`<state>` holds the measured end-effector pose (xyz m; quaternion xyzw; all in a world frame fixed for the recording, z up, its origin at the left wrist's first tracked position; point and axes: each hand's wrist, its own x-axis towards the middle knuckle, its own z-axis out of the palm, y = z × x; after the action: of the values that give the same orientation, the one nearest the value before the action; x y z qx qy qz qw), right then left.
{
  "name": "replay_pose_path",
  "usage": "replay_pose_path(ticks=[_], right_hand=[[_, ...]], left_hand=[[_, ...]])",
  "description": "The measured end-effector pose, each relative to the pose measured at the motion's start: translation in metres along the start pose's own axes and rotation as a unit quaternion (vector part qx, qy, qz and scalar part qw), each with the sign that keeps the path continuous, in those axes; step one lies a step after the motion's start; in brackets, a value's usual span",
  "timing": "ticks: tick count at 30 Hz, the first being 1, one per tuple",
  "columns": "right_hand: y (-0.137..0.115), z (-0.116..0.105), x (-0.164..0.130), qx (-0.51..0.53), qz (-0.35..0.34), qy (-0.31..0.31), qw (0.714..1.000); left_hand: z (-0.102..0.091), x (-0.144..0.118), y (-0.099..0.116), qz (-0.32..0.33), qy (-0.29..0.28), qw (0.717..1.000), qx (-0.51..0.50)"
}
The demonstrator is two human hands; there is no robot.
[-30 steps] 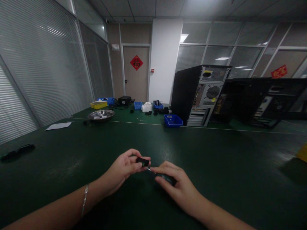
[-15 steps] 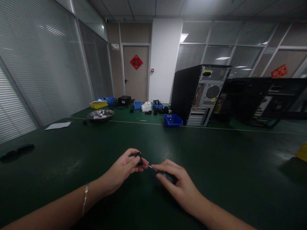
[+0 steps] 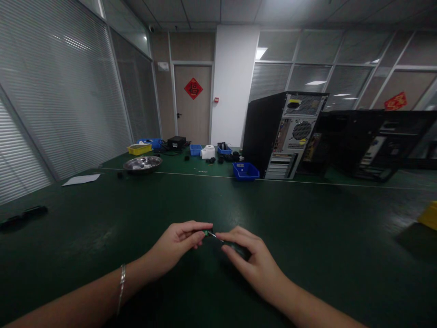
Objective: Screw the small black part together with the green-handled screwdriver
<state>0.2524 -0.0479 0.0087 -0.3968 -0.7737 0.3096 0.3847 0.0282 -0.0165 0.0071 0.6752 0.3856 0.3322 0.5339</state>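
My left hand (image 3: 180, 241) pinches a small dark part with a green circuit board (image 3: 206, 233) between thumb and fingers; most of it is hidden by them. In my right hand (image 3: 252, 255) is a screwdriver (image 3: 236, 249) with a dark handle, my fingers closed around it. Its thin metal shaft points left, and the tip meets the small board at my left fingertips. Whether the tip sits in a screw is too small to tell. Both hands are just above the green table (image 3: 218, 296).
Beyond the hands are a blue bin (image 3: 246, 171), a metal bowl (image 3: 142, 165) with small pieces and a white paper (image 3: 82, 179). A black computer tower (image 3: 264, 132) stands back right. Dark parts (image 3: 23, 215) lie far left; a yellow object (image 3: 428, 215) is at the right edge.
My left hand has turned the small part, so its green board now shows and the index finger lies straight along the top. My right hand with the screwdriver has barely moved.
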Motion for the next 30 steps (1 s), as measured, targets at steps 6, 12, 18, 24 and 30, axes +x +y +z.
replay_pose_path(ticks=[6, 12, 18, 24, 30], right_hand=[[0.0002, -0.0002, -0.0015, 0.002, 0.002, -0.001, 1.000], [0.0037, 0.0009, -0.0018, 0.015, -0.011, -0.003, 1.000], [0.0002, -0.0002, -0.0023, 0.019, -0.007, -0.007, 1.000], [0.0002, -0.0011, -0.0026, 0.013, -0.004, 0.006, 1.000], [0.0045, -0.0005, -0.0021, 0.031, -0.003, 0.030, 0.999]], left_hand=[[-0.0009, -0.0002, 0.0018, 0.017, -0.014, 1.000, 0.004], [-0.0001, -0.0020, 0.0009, -0.002, -0.021, 1.000, 0.009], [0.0007, -0.0028, 0.0033, -0.027, -0.027, 0.999, -0.022], [0.0005, -0.0007, -0.0008, -0.020, -0.007, 0.998, -0.052], [-0.0018, 0.0029, -0.0053, -0.015, -0.011, 0.998, -0.065]])
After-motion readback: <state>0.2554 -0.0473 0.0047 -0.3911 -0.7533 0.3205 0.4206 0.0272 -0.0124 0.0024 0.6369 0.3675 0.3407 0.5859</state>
